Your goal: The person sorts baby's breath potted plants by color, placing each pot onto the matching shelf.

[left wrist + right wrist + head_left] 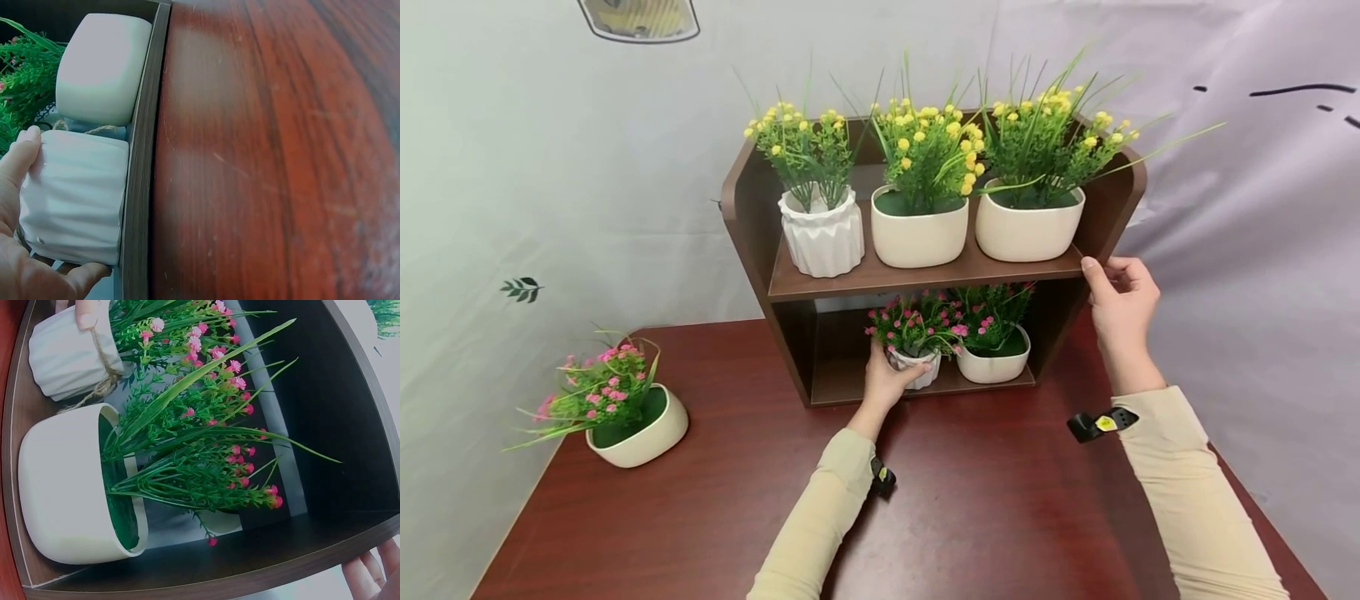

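On the lower level of a brown two-tier shelf (887, 286), my left hand (886, 382) grips a ribbed white flowerpot (75, 197) with pink flowers (910, 321), thumb on one side and fingers on the other. The pot sits right at the shelf's front lip in the left wrist view. Beside it stands a smooth cream pot (69, 487), also planted with pink flowers. My right hand (1124, 312) holds the shelf's right side panel near the upper board, thumb at the front edge. In the right wrist view, only a few fingers (362, 578) show past that panel.
Three pots with yellow flowers line the upper level: a ribbed white pot (823, 237) and two smooth cream pots, one in the middle (920, 237) and one at right (1028, 233). Another cream pot (643, 433) with pink flowers leans tilted on the red-brown table (970, 500) at left.
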Motion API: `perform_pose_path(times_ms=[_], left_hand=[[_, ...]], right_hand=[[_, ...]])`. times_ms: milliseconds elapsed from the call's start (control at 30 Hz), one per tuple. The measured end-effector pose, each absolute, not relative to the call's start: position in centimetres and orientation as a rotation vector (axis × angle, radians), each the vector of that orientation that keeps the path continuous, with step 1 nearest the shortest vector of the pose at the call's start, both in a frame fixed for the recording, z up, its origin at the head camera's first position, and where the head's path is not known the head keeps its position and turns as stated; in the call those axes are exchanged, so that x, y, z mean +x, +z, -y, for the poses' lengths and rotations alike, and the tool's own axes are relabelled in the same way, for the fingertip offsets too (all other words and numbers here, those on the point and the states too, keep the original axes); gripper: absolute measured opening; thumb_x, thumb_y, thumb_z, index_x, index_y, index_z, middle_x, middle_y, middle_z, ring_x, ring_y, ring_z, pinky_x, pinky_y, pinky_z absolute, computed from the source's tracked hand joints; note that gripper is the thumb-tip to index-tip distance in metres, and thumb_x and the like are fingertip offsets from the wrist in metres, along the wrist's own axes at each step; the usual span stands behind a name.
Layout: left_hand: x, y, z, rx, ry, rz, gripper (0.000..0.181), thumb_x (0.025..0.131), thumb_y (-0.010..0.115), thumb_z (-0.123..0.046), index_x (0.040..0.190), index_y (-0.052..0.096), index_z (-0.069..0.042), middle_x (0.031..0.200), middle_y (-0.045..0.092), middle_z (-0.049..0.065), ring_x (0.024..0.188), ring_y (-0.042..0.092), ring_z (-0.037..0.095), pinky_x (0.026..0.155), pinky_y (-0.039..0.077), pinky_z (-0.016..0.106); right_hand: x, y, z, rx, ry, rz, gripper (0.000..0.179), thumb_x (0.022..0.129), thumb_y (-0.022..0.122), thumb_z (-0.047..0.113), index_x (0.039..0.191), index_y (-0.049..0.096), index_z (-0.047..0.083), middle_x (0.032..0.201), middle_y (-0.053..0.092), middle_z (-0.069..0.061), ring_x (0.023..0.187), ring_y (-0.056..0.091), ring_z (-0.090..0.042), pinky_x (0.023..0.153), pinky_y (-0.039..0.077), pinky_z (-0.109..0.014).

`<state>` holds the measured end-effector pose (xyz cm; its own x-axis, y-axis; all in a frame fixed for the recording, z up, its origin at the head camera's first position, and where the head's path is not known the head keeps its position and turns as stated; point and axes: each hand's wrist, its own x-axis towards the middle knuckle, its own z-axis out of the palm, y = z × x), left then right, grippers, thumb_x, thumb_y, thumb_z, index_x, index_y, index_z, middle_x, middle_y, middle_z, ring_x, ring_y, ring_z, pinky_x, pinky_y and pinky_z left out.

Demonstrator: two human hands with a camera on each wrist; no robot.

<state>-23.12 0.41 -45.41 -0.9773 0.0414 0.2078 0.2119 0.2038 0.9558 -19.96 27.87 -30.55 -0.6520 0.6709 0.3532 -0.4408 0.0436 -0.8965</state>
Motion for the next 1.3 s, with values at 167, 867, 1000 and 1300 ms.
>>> perform_pose_path(times_ms=[167,867,1000,1300], left_hand=[[-23.3,-45.5,-0.6,-0.249,-1.912,2.303,0.097,0.069,0.085,-0.012,0.146,0.026,-0.009,0.143,0.043,0.018,0.130,0.044,0.030,0.106,0.039,0.041],[-22.9,-45.4,0.5,-0.301,-1.787,2.437,0.095,0.072,0.084,-0.023,0.144,0.024,-0.005,0.143,0.038,0.018,0.134,0.038,0.031,0.109,0.034,0.045],[-22.2,-44.9,1.4,-0.292,-1.774,2.455,0.096,0.073,0.083,-0.026,0.145,0.023,-0.001,0.147,0.034,0.020,0.135,0.035,0.036,0.108,0.034,0.049],[-19.1,-44.4,5.0,-0.264,-1.812,2.448,0.089,0.075,0.082,-0.020,0.144,0.029,0.000,0.148,0.031,0.022,0.132,0.037,0.042,0.098,0.041,0.057]], right_hand=[[-19.9,-30.3,-27.7,-0.246,1.734,1.502,0.024,0.080,0.071,0.001,0.069,0.062,0.021,0.060,0.057,0.009,0.043,0.043,-0.001,0.044,0.036,-0.013],[-19.7,-30.3,-27.3,-0.250,1.738,1.494,0.026,0.080,0.071,0.001,0.067,0.062,0.021,0.058,0.056,0.009,0.043,0.042,-0.002,0.044,0.036,-0.013],[-19.7,-30.5,-27.3,-0.248,1.727,1.489,0.025,0.080,0.072,0.003,0.067,0.061,0.021,0.058,0.055,0.009,0.043,0.042,-0.002,0.044,0.036,-0.013],[-19.6,-30.4,-27.3,-0.247,1.780,1.450,0.023,0.079,0.073,0.003,0.067,0.062,0.018,0.058,0.055,0.006,0.043,0.042,-0.004,0.043,0.036,-0.014]])
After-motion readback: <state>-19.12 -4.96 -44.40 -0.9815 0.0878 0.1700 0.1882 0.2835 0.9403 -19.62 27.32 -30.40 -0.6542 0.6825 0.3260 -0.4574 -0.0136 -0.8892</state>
